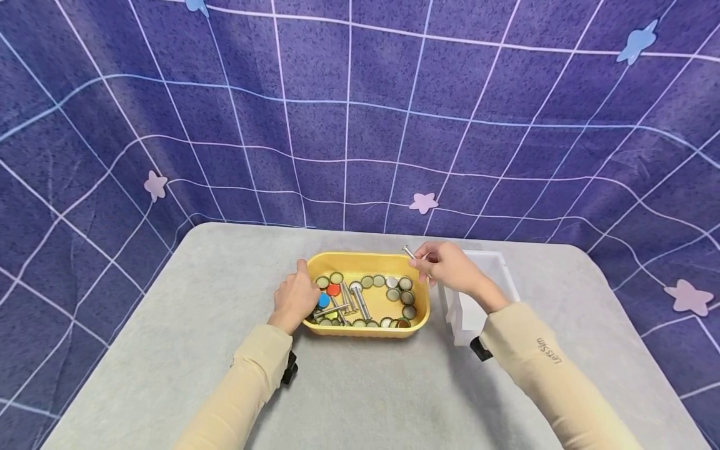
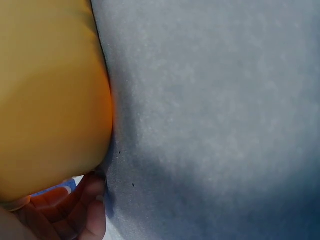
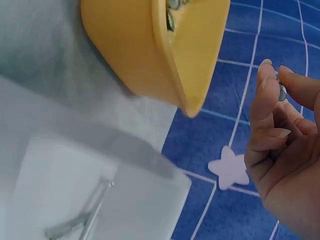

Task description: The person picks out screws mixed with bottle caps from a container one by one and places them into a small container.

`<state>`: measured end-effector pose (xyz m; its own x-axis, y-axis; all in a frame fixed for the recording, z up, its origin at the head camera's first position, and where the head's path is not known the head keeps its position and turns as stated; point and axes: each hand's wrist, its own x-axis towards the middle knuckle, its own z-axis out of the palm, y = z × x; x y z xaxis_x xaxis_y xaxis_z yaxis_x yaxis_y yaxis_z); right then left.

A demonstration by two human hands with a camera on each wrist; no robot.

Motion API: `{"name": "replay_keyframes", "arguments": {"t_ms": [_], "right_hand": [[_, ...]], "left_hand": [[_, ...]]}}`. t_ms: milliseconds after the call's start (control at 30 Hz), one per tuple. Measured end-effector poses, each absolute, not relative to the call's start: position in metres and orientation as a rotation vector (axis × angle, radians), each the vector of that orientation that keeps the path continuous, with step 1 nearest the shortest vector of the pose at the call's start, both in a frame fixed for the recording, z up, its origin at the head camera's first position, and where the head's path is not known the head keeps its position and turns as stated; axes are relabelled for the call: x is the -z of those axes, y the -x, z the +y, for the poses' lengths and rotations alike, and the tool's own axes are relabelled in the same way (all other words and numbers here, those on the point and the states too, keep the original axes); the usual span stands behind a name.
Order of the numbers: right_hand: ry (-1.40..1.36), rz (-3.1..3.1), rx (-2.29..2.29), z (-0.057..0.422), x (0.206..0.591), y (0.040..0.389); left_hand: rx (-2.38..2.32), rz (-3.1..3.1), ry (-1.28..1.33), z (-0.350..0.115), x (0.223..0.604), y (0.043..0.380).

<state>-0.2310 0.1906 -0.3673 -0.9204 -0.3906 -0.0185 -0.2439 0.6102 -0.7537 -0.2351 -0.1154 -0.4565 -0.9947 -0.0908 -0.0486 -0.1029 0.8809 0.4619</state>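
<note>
Brace the yellow, rounded plastic tub (image 1: 365, 332), gripped at its left end by the left hand (image 1: 295, 297). Avoid bumping the white, rectangular plastic box (image 1: 497, 269) right of the tub. Near the tub's far right corner, squeeze evenly the slim, silver metal bolt (image 1: 408, 251), pinched in the right hand (image 1: 450, 267).
</note>
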Motion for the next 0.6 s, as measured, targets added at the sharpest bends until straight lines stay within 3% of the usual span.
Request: {"name": "replay_keyframes", "arguments": {"t_ms": [600], "right_hand": [[0.365,2.758,1.044,0.242,0.366,0.231]], "left_hand": [[-0.743,3.020,0.139,-0.116,0.457,0.236]]}}
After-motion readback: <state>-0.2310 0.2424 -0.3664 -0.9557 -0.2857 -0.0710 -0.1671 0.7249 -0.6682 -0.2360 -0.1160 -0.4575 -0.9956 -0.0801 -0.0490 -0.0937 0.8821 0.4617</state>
